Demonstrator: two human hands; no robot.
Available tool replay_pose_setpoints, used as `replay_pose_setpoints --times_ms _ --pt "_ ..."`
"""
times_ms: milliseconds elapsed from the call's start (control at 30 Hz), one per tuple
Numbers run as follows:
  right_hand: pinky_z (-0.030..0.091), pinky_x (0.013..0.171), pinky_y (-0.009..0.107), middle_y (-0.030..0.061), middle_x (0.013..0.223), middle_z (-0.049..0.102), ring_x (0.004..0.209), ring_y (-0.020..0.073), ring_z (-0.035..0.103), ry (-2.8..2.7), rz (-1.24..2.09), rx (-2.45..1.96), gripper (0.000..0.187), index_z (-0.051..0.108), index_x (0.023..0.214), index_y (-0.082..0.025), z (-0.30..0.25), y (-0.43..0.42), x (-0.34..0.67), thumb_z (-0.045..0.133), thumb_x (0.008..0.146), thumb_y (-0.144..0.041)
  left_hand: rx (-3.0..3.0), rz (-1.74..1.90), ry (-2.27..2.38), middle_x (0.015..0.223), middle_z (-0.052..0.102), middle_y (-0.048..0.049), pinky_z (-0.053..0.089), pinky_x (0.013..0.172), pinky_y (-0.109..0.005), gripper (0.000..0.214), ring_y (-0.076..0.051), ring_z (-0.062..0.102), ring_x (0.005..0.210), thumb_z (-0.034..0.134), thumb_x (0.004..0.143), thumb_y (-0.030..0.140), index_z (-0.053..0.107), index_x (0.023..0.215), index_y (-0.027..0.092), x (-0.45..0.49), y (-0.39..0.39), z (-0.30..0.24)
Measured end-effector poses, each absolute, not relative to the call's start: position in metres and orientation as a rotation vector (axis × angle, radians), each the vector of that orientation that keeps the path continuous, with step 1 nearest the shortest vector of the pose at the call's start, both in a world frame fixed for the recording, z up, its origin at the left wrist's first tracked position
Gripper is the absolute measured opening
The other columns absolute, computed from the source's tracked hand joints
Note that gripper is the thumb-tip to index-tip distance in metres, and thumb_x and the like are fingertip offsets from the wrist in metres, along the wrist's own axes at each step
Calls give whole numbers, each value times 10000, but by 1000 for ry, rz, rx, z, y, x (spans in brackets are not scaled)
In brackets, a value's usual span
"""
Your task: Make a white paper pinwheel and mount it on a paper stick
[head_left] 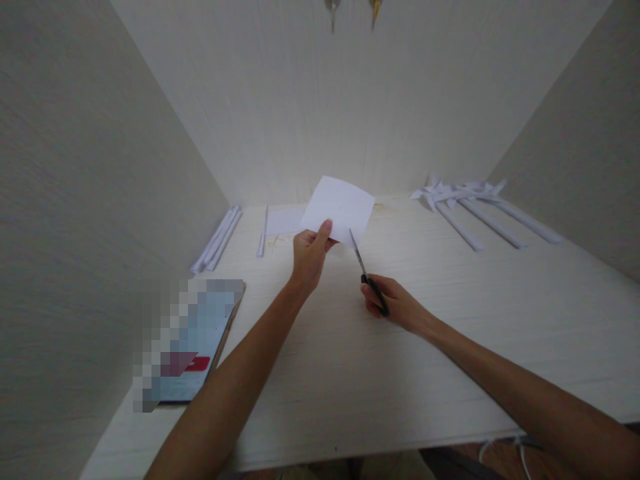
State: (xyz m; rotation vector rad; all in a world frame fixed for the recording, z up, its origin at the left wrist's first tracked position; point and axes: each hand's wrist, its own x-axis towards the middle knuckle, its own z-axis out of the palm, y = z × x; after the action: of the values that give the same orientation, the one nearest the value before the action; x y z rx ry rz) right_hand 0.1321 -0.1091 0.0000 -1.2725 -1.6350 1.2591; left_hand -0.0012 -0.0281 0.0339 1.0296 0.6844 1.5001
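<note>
A white sheet of paper (340, 203), roughly square, is held up above the table by my left hand (313, 253), thumb on top near its lower edge. My right hand (387, 300) grips a pair of scissors (364, 270) by the black handles. The scissors' metal blades point up and touch or overlap the paper's lower corner. Whether they have cut into the paper I cannot tell. Behind the held sheet, more white paper (284, 221) lies on the table, partly covered.
Rolled paper sticks (217, 240) lie at the left wall, with a single stick (263, 233) beside them. Several paper pinwheels (463, 195) on paper sticks rest at the back right. A tablet (205, 340) lies at the left. Walls enclose the white table (340, 373) on three sides.
</note>
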Motion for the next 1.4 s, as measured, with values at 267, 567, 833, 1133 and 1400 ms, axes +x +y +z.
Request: replay_pose_setpoints --times_ms 267,567,833,1133,1400 --pt "230 402 223 -51 447 415 401 68 337 -1634 1260 -1291 357 363 599 -192 1 -109 132 421 779 -493 1041 1502 674 439 533 18 487 609 -245 342 -83 560 492 667 599 351 514 399 121 -2 -27 33" --pt "242 397 219 -53 444 400 398 68 345 -1637 1247 -1313 358 357 594 -193 0 -108 131 427 769 -498 1030 1495 710 465 566 0 493 637 -268 307 -104 588 528 661 610 348 557 444 111 -1 -28 34" --pt "242 400 219 -50 445 408 392 70 353 -1625 1264 -1342 344 362 591 -195 1 -109 131 426 772 -480 1048 1502 696 479 580 -8 496 643 -267 311 -101 585 533 653 615 355 562 451 108 -2 -26 33" --pt "245 404 219 -50 438 421 393 74 360 -1636 1257 -1318 316 366 589 -195 0 -109 132 428 786 -433 1041 1505 696 462 554 4 484 620 -253 323 -92 574 517 649 622 354 542 436 113 -1 -28 34" --pt "250 418 218 -49 445 429 404 73 366 -1640 1247 -1304 315 371 591 -192 -1 -108 131 418 793 -429 1094 1484 693 452 557 2 485 598 -250 327 -99 570 510 642 626 373 560 453 108 -2 -27 31"
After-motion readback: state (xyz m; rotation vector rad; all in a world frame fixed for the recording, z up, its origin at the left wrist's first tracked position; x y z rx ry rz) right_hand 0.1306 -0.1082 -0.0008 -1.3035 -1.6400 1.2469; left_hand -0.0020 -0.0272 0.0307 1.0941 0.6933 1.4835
